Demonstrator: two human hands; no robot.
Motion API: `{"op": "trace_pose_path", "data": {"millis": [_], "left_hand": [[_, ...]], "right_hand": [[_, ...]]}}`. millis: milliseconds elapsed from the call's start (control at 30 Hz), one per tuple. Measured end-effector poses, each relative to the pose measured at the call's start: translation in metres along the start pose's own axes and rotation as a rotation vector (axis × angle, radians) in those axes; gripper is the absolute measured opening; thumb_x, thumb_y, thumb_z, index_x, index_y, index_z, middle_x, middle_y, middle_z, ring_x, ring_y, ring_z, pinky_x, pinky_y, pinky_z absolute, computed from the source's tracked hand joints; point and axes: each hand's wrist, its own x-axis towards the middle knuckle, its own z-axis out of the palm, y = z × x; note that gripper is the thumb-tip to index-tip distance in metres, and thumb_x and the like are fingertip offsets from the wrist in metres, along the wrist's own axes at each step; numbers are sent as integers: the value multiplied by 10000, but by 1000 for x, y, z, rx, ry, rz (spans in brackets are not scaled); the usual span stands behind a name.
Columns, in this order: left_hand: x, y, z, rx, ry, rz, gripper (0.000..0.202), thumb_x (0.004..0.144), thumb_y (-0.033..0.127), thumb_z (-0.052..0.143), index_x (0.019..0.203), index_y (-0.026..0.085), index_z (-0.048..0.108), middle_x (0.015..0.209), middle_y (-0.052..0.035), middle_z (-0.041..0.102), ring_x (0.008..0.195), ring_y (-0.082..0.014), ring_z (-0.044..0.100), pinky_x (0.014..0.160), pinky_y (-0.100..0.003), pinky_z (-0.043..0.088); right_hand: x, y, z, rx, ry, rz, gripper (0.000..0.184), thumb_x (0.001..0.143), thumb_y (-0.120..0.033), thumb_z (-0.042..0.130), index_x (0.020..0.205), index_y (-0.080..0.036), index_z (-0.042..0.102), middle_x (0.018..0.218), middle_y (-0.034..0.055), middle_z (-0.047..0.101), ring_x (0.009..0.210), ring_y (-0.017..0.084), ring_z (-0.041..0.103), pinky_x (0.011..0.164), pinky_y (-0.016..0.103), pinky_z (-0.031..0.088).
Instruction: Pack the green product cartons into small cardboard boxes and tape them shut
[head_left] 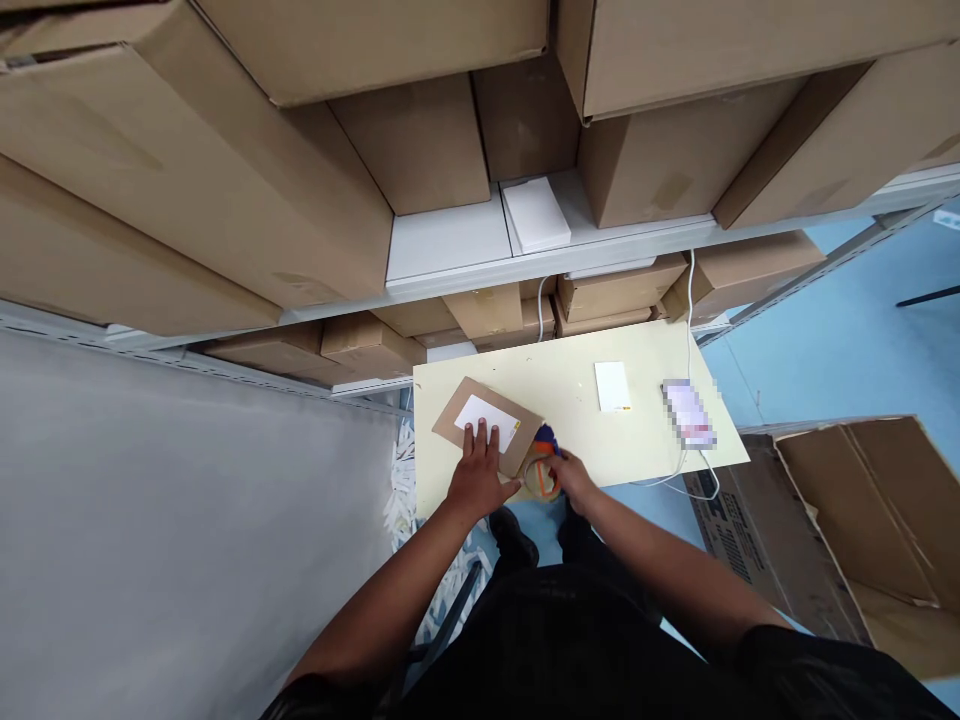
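On the cream table (pixel 570 360) lies a flat brown cardboard piece (pixel 452 412), turned at an angle, with a white label sheet (pixel 472 408) on top. My left hand (pixel 480 475) rests on the label and cardboard, fingers spread. At the cardboard's right corner, my right hand (pixel 574 478) grips a blue and orange tape dispenser (pixel 545 437) that carries a roll of tape (pixel 530 478). The dispenser's blue end is close to the cardboard edge; whether tape is stuck there I cannot tell.
A white card (pixel 613 387) and a blurred phone (pixel 688 412) with white cables lie on the table's right. Shelves beyond hold several cardboard boxes (pixel 420 140) and a white paper stack (pixel 536 213). An open carton (pixel 877 520) stands right; paper strips (pixel 403 475) cover the floor left.
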Motion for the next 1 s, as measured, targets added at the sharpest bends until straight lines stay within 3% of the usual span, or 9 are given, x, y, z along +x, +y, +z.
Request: {"op": "trace_pose_path", "data": {"millis": [100,167,300,400,567,667,733,867,1000], "left_hand": [[3,-23,-16,62,-86,25,1015,765,683,697,1600,249,316,1689,-117,223,1541,-425,160,1189,-557,281],[9,-43,-24,104,-75,-25,976,770,703,684,1593,323,325,1695,-81,214,1536,-445,147,1171,-624,267],[20,-63,-21,78,-10,-158,1000,783,752,636,1611,312,288,1710,-81,144,1512,-493,142,1084,-582,410],[20,-59,-12,47,3,-201,1004,789,766,617,1616,312,272,1715,-63,116,1457,-490,245,1032,-533,475],[18,-47,-9,26,-28,-246,1014,793,784,588,1626,340,218,1725,-26,49,1375,-459,335,984,-526,508],[17,-37,-9,5,-42,-285,1011,799,786,574,1629,351,194,1726,-26,37,1336,-442,371,960,-513,518],[16,-27,-7,-16,-30,-310,993,825,778,541,1634,334,174,1725,-51,32,1312,-438,397,948,-517,518],[7,-8,-3,-52,-19,-326,953,890,724,487,1645,257,140,1712,-157,19,1273,-434,472,932,-516,512],[-1,-10,-11,-2,-97,-147,982,854,646,630,1638,256,184,1697,-172,137,1347,-422,465,1040,-503,449]], "right_hand": [[39,-43,-20,-67,5,20,180,652,-306,685,776,-177,672,532,-21,560,523,140,493,490,248,361],[59,-66,-33,-126,-25,29,171,601,-264,734,734,-167,686,504,-18,551,506,138,475,476,251,332],[68,-88,-43,-209,-27,24,220,553,-230,790,745,-171,701,512,-15,571,512,144,487,491,256,340],[41,-69,-47,-202,23,-9,282,646,-329,746,883,-180,708,603,0,624,584,165,553,539,259,395],[-26,5,-46,-48,39,-44,365,716,-341,650,1055,-212,687,898,30,740,812,206,661,701,285,501],[-45,34,-28,67,2,6,351,715,-337,648,1043,-218,684,880,18,738,794,203,659,710,294,511],[-43,35,-12,77,23,24,326,700,-328,649,1005,-213,670,783,0,702,724,187,629,668,283,495],[-10,-3,5,56,116,33,339,679,-314,633,1000,-205,629,700,-11,641,647,167,582,602,266,461],[39,-58,-12,22,108,35,302,686,-308,653,964,-191,630,647,-12,598,593,152,541,556,259,419]]}}
